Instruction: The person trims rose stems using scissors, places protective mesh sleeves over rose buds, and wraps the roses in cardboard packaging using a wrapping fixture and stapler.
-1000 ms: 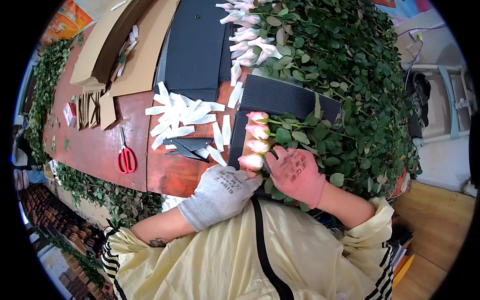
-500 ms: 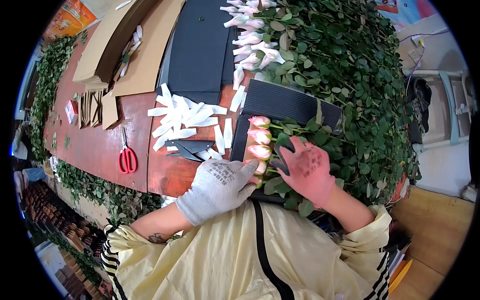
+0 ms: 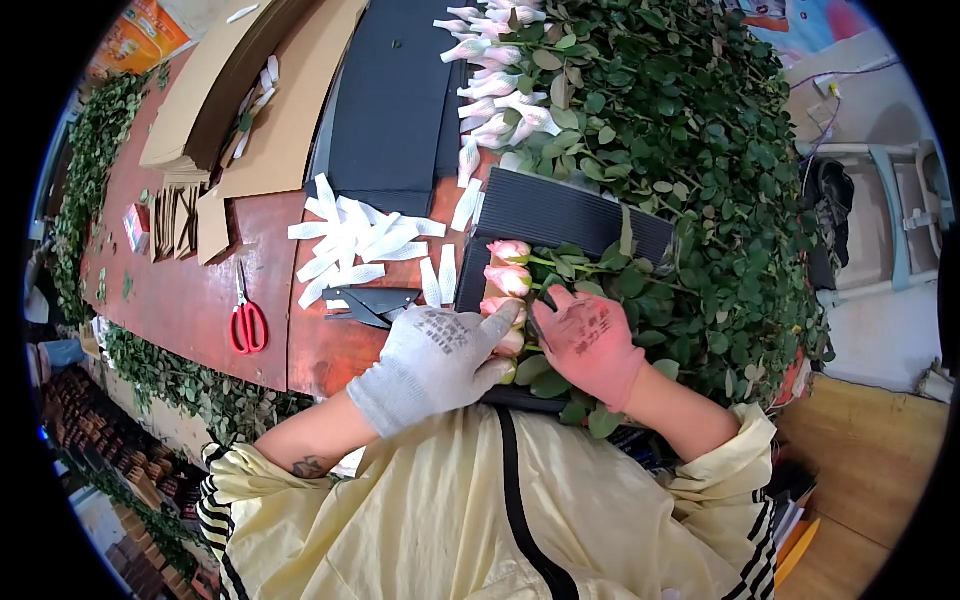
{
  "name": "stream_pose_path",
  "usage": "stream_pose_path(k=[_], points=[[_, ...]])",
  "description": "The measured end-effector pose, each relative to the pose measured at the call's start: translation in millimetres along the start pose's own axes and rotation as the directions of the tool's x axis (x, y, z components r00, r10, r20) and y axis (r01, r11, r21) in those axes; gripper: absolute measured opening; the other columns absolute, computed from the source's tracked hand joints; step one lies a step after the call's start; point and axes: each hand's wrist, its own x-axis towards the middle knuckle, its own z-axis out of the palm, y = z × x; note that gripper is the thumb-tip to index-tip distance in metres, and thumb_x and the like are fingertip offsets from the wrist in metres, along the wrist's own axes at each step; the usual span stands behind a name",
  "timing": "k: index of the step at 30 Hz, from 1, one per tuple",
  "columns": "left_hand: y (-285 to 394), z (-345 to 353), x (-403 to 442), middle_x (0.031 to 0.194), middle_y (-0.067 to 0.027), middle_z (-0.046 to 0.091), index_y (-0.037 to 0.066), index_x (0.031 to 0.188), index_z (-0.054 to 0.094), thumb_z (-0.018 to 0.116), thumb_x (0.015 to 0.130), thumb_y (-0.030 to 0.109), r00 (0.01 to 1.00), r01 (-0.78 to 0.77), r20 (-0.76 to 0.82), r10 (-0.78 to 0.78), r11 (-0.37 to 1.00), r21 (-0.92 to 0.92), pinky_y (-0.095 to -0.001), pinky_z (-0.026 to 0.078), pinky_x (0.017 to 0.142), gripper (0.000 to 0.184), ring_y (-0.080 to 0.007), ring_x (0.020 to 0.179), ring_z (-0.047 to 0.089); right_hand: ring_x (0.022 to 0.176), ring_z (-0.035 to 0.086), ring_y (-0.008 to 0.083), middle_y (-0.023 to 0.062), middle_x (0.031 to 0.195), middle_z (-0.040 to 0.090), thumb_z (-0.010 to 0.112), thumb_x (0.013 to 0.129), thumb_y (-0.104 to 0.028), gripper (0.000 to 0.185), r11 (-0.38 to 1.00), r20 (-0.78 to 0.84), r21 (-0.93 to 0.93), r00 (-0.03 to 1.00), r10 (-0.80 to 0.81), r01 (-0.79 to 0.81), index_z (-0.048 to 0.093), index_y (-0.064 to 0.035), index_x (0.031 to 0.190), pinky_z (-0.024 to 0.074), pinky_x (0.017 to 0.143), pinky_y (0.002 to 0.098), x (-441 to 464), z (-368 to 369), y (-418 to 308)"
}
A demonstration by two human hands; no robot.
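Several pink roses (image 3: 508,280) lie in a row with their heads on the edge of a dark corrugated cardboard wrap, stems pointing right. My left hand (image 3: 430,350), in a grey glove, lies at the lower heads, with a rose head (image 3: 508,344) between its index finger and thumb. In a pink glove with dark fingertips, my right hand (image 3: 592,340) is closed at the stems just right of the heads; its palm side is hidden. A black corrugated strip (image 3: 570,215) lies across the stems above the row.
White mesh sleeves (image 3: 355,240) lie piled left of the roses, beside a black folding tool (image 3: 370,303). Red-handled scissors (image 3: 246,325) rest further left. Sleeved roses (image 3: 490,90) and dense foliage (image 3: 680,130) fill the upper right. Cardboard sheets (image 3: 290,110) stand at upper left.
My right hand has drawn slightly down and left, closer to the flower heads. My left index finger now reaches over a rose head. The whole view has shifted a little.
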Motion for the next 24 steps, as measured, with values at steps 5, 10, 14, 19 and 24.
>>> stream_pose_path(k=[5, 10, 14, 19, 24], points=[[0, -3, 6, 0.079, -0.0089, 0.064, 0.012, 0.131, 0.045, 0.05, 0.085, 0.038, 0.98, 0.091, 0.169, -0.102, 0.993, 0.071, -0.0415, 0.047, 0.061, 0.053, -0.0263, 0.073, 0.064, 0.097, 0.056, 0.0211, 0.0064, 0.116, 0.052, 0.061, 0.076, -0.03, 0.043, 0.996, -0.476, 0.016, 0.875, 0.083, -0.086, 0.055, -0.0164, 0.117, 0.0361, 0.088, 0.0369, -5, 9, 4], [-2, -2, 9, 0.08, -0.0095, 0.064, 0.013, 0.132, 0.045, 0.049, 0.085, 0.038, 0.989, 0.067, 0.129, -0.076, 0.995, 0.069, -0.0413, 0.048, 0.06, 0.054, -0.0271, 0.073, 0.064, 0.096, 0.057, 0.0235, 0.0098, 0.115, 0.054, 0.06, 0.075, -0.025, 0.046, 0.998, -0.299, 0.026, 0.953, 0.056, -0.051, 0.054, -0.0153, 0.119, 0.0403, 0.085, 0.0366, 8, 7, 14], [-2, -10, 22, 0.081, -0.0108, 0.064, 0.013, 0.128, 0.048, 0.052, 0.084, 0.033, 0.988, 0.108, 0.111, -0.109, 0.994, 0.021, -0.0409, 0.048, 0.062, 0.049, -0.0286, 0.074, 0.064, 0.094, 0.058, 0.0278, 0.0129, 0.117, 0.054, 0.06, 0.074, -0.025, 0.046, 0.997, -0.367, -0.047, 0.927, -0.077, 0.064, 0.054, -0.0125, 0.118, 0.0451, 0.081, 0.038, 10, 12, 21], [-20, -13, 14, 0.077, -0.0114, 0.065, 0.008, 0.105, 0.063, 0.058, 0.082, 0.024, 0.966, 0.113, -0.183, -0.181, 0.938, -0.327, -0.0367, 0.049, 0.062, 0.029, -0.0275, 0.068, 0.063, 0.097, 0.058, 0.0269, 0.0124, 0.122, 0.053, 0.058, 0.078, -0.027, 0.044, 0.995, -0.476, 0.072, 0.874, 0.101, -0.076, 0.054, -0.0135, 0.119, 0.0448, 0.085, 0.0362, 1, 6, 16], [-36, 4, -10, 0.073, -0.0116, 0.065, 0.006, 0.085, 0.068, 0.062, 0.078, 0.022, 0.957, 0.288, 0.155, -0.246, 0.874, -0.391, -0.035, 0.049, 0.064, 0.018, -0.026, 0.07, 0.063, 0.102, 0.057, 0.0239, 0.0097, 0.126, 0.053, 0.054, 0.081, -0.031, 0.041, 0.998, -0.36, 0.021, 0.93, 0.07, -0.067, 0.055, -0.0174, 0.119, 0.0419, 0.088, 0.0368, 12, 24, 19]])
